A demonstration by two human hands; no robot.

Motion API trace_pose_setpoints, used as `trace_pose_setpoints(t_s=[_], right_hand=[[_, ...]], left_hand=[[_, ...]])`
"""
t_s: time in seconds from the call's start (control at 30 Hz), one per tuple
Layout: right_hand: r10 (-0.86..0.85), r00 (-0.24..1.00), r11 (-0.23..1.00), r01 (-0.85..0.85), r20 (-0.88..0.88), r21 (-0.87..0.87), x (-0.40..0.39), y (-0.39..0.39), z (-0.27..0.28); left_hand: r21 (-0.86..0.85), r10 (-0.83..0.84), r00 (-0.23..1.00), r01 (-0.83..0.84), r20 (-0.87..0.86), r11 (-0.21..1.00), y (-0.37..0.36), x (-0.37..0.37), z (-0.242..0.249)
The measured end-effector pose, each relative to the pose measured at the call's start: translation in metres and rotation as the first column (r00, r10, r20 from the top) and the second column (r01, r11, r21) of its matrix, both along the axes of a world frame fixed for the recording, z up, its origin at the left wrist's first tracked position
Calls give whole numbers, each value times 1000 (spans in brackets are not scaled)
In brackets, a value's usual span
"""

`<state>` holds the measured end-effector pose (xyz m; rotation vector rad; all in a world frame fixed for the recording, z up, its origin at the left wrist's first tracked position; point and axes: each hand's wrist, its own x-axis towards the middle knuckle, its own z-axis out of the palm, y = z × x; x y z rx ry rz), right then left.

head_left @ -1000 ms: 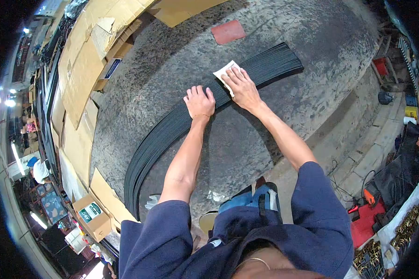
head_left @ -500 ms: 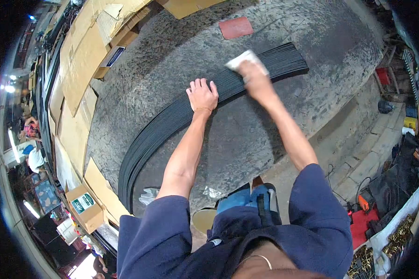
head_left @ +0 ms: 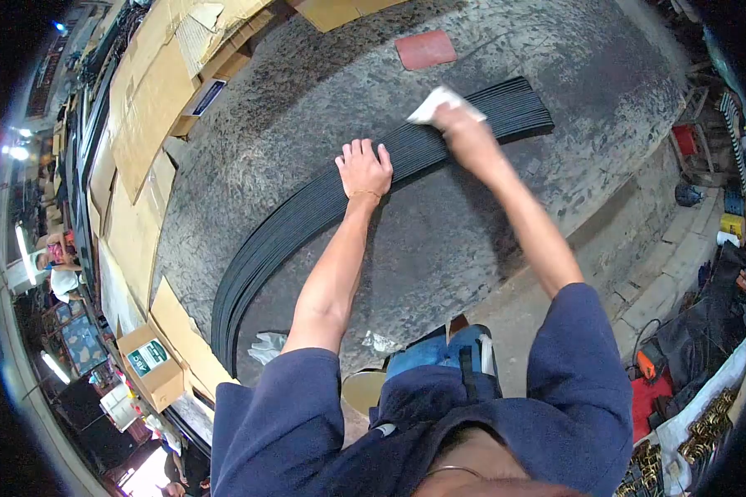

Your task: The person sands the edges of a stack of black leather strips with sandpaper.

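Observation:
Many long, thin black strips [head_left: 298, 205] lie side by side in a curved band across the worktable [head_left: 406, 248]. My left hand [head_left: 364, 169] presses flat on the middle of the band, its fingers stretched out. Further right, my right hand [head_left: 471, 141] is closed on a white cloth [head_left: 444, 104] and holds it against the strips near their squared-off end. The right hand is slightly blurred by motion, and whether the white piece is fabric or paper is hard to tell. The other end of the band curves down toward my left elbow.
A red rectangular pad [head_left: 425, 50] lies beyond the strips. Flattened cardboard [head_left: 145, 116] lines the left edge, with an open carton [head_left: 151, 364] below. A clear plastic bag [head_left: 267, 347] sits near my left arm. Brass-coloured buckles [head_left: 709, 427] are heaped at lower right. People [head_left: 65, 282] are at far left.
My right hand and the white cloth have shifted slightly to the right along the strips. My left hand stays on the band, and the whole view has moved a little.

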<state>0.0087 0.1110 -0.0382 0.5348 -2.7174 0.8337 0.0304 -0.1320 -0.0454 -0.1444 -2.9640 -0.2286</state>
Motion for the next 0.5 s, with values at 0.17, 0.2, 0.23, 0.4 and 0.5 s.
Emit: trace_pose_setpoints(t_s=[0.17,0.2,0.23,0.4,0.5], right_hand=[[-584,806,805,560,-100,-195,-1,78,35],[-604,795,780,577,-49,-243,14,72,43],[-622,783,749,598,8,-286,35,63,53],[-251,955,964,231,158,135,157,5,26],[-152,938,956,59,311,288,163,12,53]], left_hand=[[5,-8,1000,8,-25,1000,1,1,0],[10,-4,1000,4,-26,1000,1,1,2],[13,-6,1000,6,-9,1000,1,2,4],[30,-13,1000,13,-13,999,1,1,4],[44,-11,1000,11,8,999,3,4,3]])
